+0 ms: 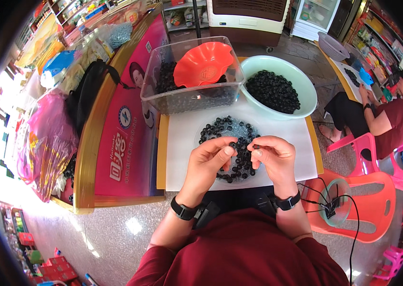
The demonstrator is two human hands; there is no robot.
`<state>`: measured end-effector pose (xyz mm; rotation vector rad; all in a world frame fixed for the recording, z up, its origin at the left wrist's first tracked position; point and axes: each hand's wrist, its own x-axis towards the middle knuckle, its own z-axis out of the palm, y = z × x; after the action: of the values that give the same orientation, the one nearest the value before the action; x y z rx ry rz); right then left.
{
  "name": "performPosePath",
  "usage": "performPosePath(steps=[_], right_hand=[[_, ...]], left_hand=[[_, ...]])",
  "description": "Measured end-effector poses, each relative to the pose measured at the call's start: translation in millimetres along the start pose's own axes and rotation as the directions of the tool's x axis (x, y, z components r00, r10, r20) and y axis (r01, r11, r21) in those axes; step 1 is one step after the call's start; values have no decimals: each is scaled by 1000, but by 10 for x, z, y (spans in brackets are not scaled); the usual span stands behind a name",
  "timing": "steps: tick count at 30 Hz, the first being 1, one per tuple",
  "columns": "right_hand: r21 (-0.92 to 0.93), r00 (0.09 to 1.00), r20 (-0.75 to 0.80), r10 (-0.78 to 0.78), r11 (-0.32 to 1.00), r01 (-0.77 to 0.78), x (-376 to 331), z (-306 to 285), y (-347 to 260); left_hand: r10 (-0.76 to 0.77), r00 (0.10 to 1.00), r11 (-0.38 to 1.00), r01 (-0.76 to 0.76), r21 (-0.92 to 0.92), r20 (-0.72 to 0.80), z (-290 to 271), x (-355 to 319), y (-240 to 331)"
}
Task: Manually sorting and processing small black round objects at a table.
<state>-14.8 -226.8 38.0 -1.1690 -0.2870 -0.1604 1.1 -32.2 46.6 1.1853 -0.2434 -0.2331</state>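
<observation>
Small black beads [230, 145] are spread over a clear round plate [201, 129] on the white board [182, 157] of the low table, directly beneath both hands. One bead [232, 144] is pinched between thumb and forefinger of the left hand [206, 162]; a second bead [256, 147] is held the same way by the right hand [274, 159]. Both hands are thus closed on single beads, held close together above the plate. Whether a thread or a mating part lies between them cannot be made out at this size.

A large stock is seen behind: a pale green bowl [306, 90] heaped with black beads, and a clear plastic tub [163, 93] holding more, with an orange scalloped dish [204, 62] resting in it. Judged from these quantities, the work is far from finished; only the plateful is in hand.

Another person [387, 119] is seated at a separate table to the right, well apart.
</observation>
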Motion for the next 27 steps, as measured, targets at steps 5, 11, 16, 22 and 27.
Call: performPosePath(steps=[5, 11, 16, 22, 27], right_hand=[[-106, 998, 14, -58, 993, 59, -21, 28, -13], [-106, 994, 33, -106, 988, 108, -36, 23, 30], [-234, 987, 59, -148, 959, 158, -33, 58, -1], [-398, 964, 115, -240, 878, 266, 2, 69, 45], [-429, 957, 118, -264, 856, 289, 15, 85, 69]], left_hand=[[-8, 1000, 1000, 8, -12, 25, 11, -10, 17], [-19, 999, 1000, 20, -19, 31, 35, -53, 47], [-2, 998, 999, 5, -52, 55, 78, -75, 27], [8, 997, 998, -3, -58, 83, 144, -92, 36], [3, 997, 998, 1, -55, 74, 144, -100, 12]])
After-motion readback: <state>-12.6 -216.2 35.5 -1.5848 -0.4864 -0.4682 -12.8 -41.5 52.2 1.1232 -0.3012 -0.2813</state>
